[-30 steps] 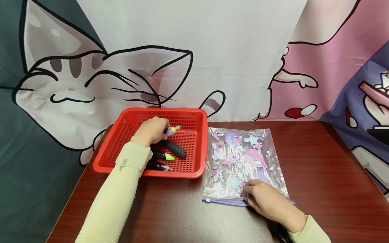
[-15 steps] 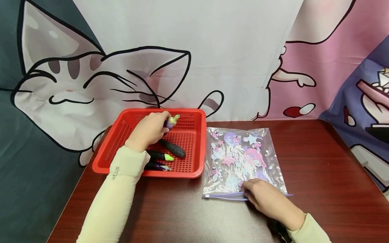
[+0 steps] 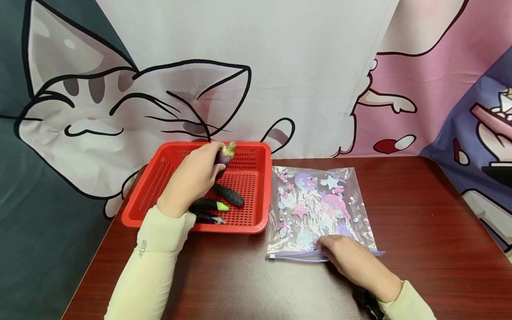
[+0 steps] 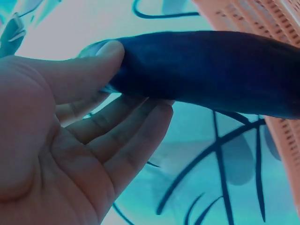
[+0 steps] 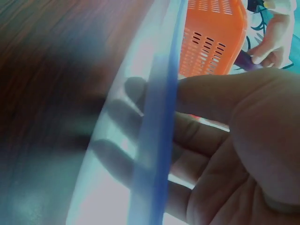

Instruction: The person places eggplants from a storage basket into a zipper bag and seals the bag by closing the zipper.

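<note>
My left hand [image 3: 191, 180] grips a dark purple eggplant [image 3: 225, 155] over the red basket [image 3: 230, 228]. In the left wrist view, the thumb and fingers pinch one end of the eggplant [image 4: 201, 70], and its other end stretches toward the basket. On the table lies a clear zip bag [image 3: 300, 211] printed with stars and pink figures. At its purple zip edge is my right hand [image 3: 356, 262]. The right wrist view shows the thumb and fingers holding that edge [image 5: 161, 126], with several fingertips visible through the plastic.
Inside the basket lie a dark, rough-skinned long vegetable [image 3: 229, 194], a dark one with a bright green end [image 3: 210, 205] and a purple-black one [image 3: 208, 218]. The brown table [image 3: 424, 213] meets a cartoon-printed cloth [image 3: 320, 80] at the back.
My left hand has lifted the eggplant from low in the basket and tilted its stem end upward. My right hand has raised the bag's zip edge slightly.
</note>
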A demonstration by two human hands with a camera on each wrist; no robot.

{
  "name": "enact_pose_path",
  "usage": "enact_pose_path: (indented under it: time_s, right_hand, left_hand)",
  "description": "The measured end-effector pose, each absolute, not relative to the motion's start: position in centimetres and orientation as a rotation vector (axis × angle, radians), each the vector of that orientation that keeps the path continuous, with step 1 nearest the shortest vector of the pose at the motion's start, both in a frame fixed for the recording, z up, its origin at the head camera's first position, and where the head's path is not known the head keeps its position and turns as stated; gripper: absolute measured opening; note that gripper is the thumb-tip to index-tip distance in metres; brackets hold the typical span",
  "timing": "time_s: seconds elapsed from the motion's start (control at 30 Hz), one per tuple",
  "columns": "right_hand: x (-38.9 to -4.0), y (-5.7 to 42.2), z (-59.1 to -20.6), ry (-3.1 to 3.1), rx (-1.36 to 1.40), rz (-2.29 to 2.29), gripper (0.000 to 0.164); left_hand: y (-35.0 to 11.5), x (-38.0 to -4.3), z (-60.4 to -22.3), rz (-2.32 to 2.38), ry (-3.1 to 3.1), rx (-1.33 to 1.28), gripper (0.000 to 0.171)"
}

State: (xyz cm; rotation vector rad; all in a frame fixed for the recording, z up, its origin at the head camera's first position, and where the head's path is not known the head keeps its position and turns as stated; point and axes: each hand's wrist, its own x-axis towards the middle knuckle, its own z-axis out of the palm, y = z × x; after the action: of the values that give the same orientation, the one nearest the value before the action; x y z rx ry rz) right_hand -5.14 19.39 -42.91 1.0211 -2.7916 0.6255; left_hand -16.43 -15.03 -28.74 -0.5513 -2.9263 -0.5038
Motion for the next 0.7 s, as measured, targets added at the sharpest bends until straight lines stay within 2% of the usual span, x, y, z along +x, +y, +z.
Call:
enact_pose_path:
  time_s: [0.17, 0.53, 0.7]
  right_hand:
    - [-5.1, 19.4, -42.9, -2.798, 1.017, 0.604, 0.026]
    - [-5.2, 19.5, -43.0, -2.779, 1.039, 0.530, 0.021]
    - [-5.2, 19.6, -43.0, -2.781, 1.026, 0.504, 0.026]
  left_hand:
    - [-14.7, -14.9, -28.5, -0.534, -2.828, -0.567, 0.041]
    - [-13.8, -12.4, -28.9, -0.628, -2.644, -0.611, 0.042]
    - [-13.1, -11.2, -29.2, -0.677, -2.580, -0.605, 0.045]
